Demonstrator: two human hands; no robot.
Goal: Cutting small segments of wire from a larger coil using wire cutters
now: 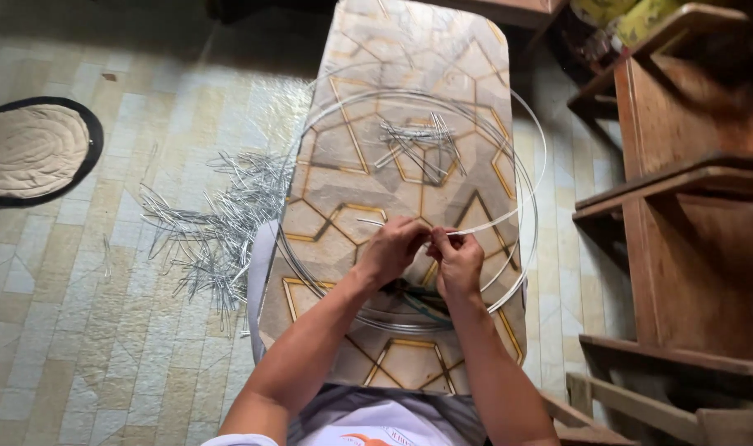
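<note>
- The left hand (390, 248) and right hand (457, 260) meet over the middle of the counter (409, 74), fingertips close together
- Both hands are clenched in a pinch on a thin silver wire (484, 227); the left pinches it from the left, the right from the right, and the wire runs on from the right hand up and to the right
- That wire belongs to a loose coil (310, 132) of silver wire lying on the counter in several big loops, some loops hanging past the counter's right edge
- A short straight wire piece (368, 221) sticks out leftward just beside the left fingers; whether they hold it I cannot tell
- A small pile of cut wire bits (418, 144) lies on the counter inside the coil, beyond the hands and apart from them
- Under the wrists something dark with a teal cord (418, 304) lies on the counter, mostly hidden
- A far bigger heap (215, 219) of cut silver bits is spread on the tiled floor (79, 314) left of the counter
- A round mat (31, 150) with a dark rim lies on the floor at far left
- Wooden shelves (690, 177) stand to the right of the counter
</note>
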